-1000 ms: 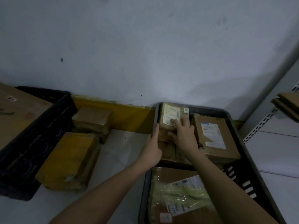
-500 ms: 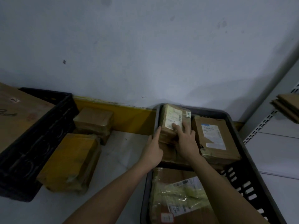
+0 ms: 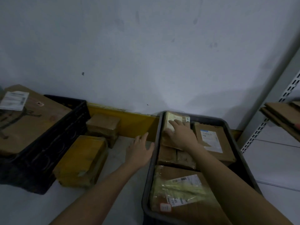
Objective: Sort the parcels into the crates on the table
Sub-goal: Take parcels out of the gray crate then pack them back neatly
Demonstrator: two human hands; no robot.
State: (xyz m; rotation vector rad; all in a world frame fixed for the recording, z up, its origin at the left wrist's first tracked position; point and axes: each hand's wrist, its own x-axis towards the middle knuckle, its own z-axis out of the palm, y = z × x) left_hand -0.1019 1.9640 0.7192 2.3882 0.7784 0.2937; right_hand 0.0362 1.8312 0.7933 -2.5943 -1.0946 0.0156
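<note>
- Brown cardboard under the right hand (image 3: 181, 135): a small labelled parcel (image 3: 176, 122) sits in the far left corner of the grey crate (image 3: 241, 153), on top of other parcels.
- The right hand lies flat on that parcel, fingers spread and straight, pressing rather than gripping.
- The left hand (image 3: 140, 150) hovers just outside the crate's left wall, fingers loosely spread, holding nothing.
- The step looks like seating the parcel; an even downward press towards the corner should keep it from tipping off the stack.
- Just right of the right hand lies a larger parcel with a blue-edged label (image 3: 211, 142); a taped parcel (image 3: 180, 190) fills the near end.
- Left of the left hand, a yellow-wrapped parcel (image 3: 84, 161) and a small brown box (image 3: 103, 125) wait on the worktop (image 3: 26, 207) beside a black crate (image 3: 48, 143).
</note>
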